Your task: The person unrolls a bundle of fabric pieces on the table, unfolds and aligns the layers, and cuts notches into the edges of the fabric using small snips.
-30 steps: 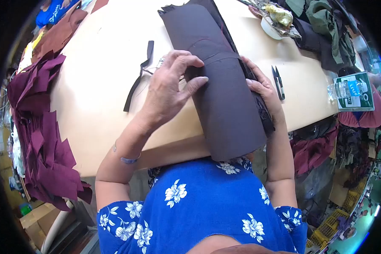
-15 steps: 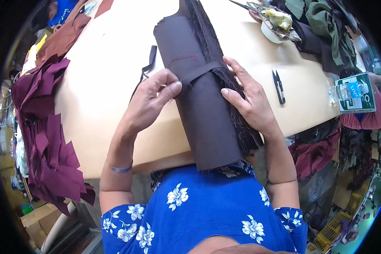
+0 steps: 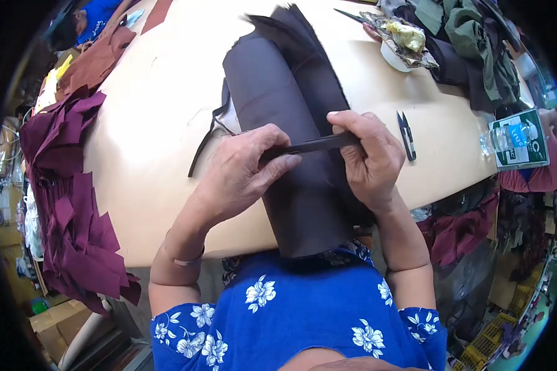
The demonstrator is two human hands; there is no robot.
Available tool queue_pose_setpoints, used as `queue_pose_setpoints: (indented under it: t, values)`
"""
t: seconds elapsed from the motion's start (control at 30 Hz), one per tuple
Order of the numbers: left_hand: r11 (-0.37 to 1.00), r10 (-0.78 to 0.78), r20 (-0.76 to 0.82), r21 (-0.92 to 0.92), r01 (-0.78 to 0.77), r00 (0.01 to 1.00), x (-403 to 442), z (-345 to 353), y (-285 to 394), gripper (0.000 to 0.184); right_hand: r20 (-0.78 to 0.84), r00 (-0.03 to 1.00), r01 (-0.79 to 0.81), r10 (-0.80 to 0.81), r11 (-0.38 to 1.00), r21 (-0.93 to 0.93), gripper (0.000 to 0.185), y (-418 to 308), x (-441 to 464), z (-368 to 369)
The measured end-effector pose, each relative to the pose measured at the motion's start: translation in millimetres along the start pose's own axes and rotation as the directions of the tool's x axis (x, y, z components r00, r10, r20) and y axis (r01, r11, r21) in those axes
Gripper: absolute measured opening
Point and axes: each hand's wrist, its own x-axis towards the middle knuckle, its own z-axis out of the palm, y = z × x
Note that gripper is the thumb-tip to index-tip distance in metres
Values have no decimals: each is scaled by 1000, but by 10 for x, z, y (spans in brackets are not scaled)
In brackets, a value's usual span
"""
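A dark brown rolled bundle of cloth lies lengthwise in front of me, its near end over the table edge. Across its middle, a narrow dark fabric strip is stretched between my hands. My left hand pinches the strip on the left side of the bundle. On the right, my right hand has its fingers curled around the strip's other part. Whether the strip passes under the bundle is hidden. A loose dark strip trails on the table left of the bundle.
Thread snips lie right of the bundle. Farther right are a clear plastic bottle and a bowl with crumpled wrapping. Maroon cloth pieces hang over the left edge; green cloth is piled back right. Another person's blue sleeve shows back left.
The strip, flat against the bundle before, is now raised and pulled taut. My left hand moved right over the bundle; my right hand closed on the strip. The bundle's far-end flap shifted and spread.
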Motion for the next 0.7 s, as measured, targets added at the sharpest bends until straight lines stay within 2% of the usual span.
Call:
queue_pose_setpoints:
  t: [0.1, 0.23, 0.27, 0.3, 0.33, 0.37, 0.4, 0.43, 0.5, 0.57, 0.63, 0.7]
  values:
    - [985, -170, 74, -30, 173, 983, -4, -62, -103, 15, 13, 997, -74, 75, 994, -78, 32, 46, -70, -53]
    - [958, 54, 108, -285, -21, 993, -177, -203, 94, 18, 118, 992, 2, 35, 955, -297, 33, 207, -229, -111]
    - [928, 112, 114, -367, -63, 987, -244, -332, 187, 19, 142, 988, -25, 63, 968, -250, 31, 284, -248, -185]
    - [890, 174, 111, -442, -108, 979, -294, -446, 228, 20, 61, 984, -146, 166, 957, -250, 19, 356, -265, -222]
    - [930, 90, 70, -362, -59, 994, -337, -546, 208, 18, -17, 926, -376, 376, 922, -89, 14, 436, -312, -284]
    - [960, 10, 19, -279, -4, 1000, -370, -629, 183, 16, -57, 817, -568, 573, 818, 90, 13, 486, -339, -334]
    - [995, -27, 18, -97, 28, 999, -317, -641, 97, 13, -35, 802, -585, 596, 797, 150, 17, 466, -325, -366]
    - [942, -266, 94, -185, 279, 959, -292, -603, -16, 11, -11, 785, -604, 619, 769, 209, 21, 416, -300, -413]
    - [999, 20, -66, 30, -18, 998, -225, -308, -154, 16, 11, 775, -597, 632, 727, 340, 30, 375, -272, -497]
    - [953, 72, -179, 301, -15, 981, -196, -84, -117, 19, 3, 790, -539, 613, 692, 481, 37, 419, -217, -547]
    - [925, 16, -47, 381, 3, 999, -208, 32, -226, 21, -29, 766, -536, 642, 663, 523, 44, 365, -121, -640]
    - [809, -48, -29, 585, 56, 998, -275, 171, -266, 23, -60, 798, -490, 600, 703, 516, 45, 445, -70, -823]
